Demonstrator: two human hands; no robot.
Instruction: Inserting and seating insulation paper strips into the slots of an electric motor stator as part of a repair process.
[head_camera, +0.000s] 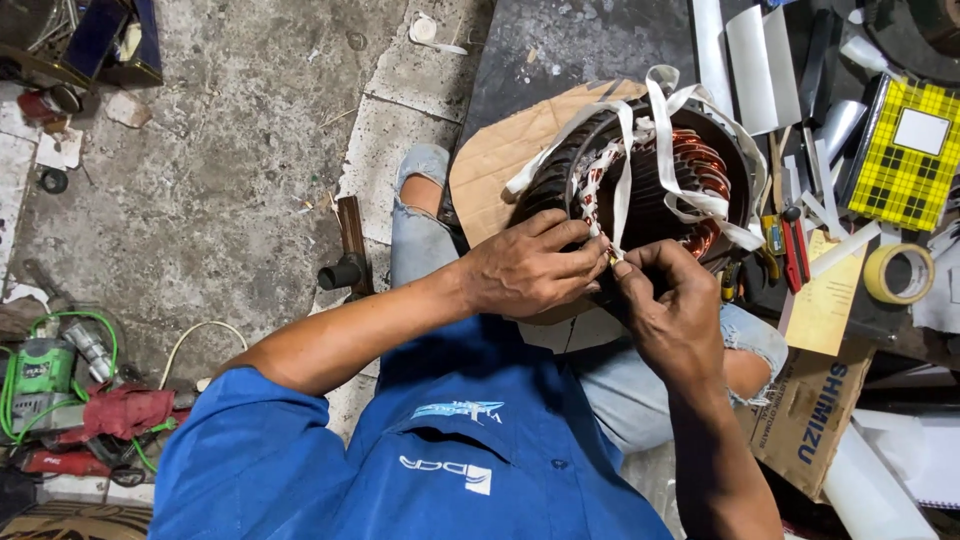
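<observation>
I count one stator, my two hands, one tape roll, one hammer, one checked box.

Yellow plaid box with white label upper right; brown carton lower right, perhaps flattened.

Copper-orange windings, white tape strips, yellow-black checked box, blue shirt.
</observation>
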